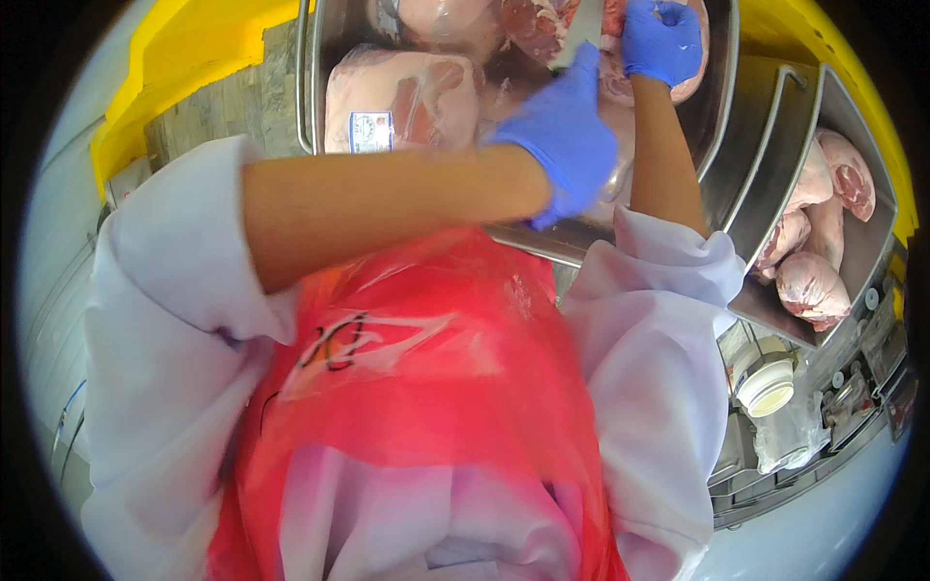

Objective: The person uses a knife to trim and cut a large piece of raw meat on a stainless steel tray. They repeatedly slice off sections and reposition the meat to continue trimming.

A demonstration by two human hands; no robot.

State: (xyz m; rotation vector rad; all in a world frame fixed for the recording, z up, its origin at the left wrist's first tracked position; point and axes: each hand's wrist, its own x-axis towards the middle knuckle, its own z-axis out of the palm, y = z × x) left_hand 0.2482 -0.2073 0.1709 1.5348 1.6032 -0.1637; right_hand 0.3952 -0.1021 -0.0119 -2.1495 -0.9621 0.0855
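My left hand [562, 140], in a blue glove, reaches across from the left and is closed on a knife. The pale blade [583, 31] points away from me against a red cut of meat [536, 27]; the handle is hidden in my grip. My right hand [663, 44], also gloved in blue, rests on the same meat at the far right of the metal tray [722, 107]. Its fingers are curled in; what they pinch, meat or wrapping, cannot be made out. A plastic-wrapped piece of meat [426, 97] with a white label [370, 132] lies left of the knife.
More wrapped meat [450, 24] fills the far part of the tray. On the right, a second metal tray [862, 257] holds several meat pieces [814, 286]. Below it are a white bowl [765, 387] and clear plastic bags [790, 441]. A yellow frame [184, 58] stands at the far left.
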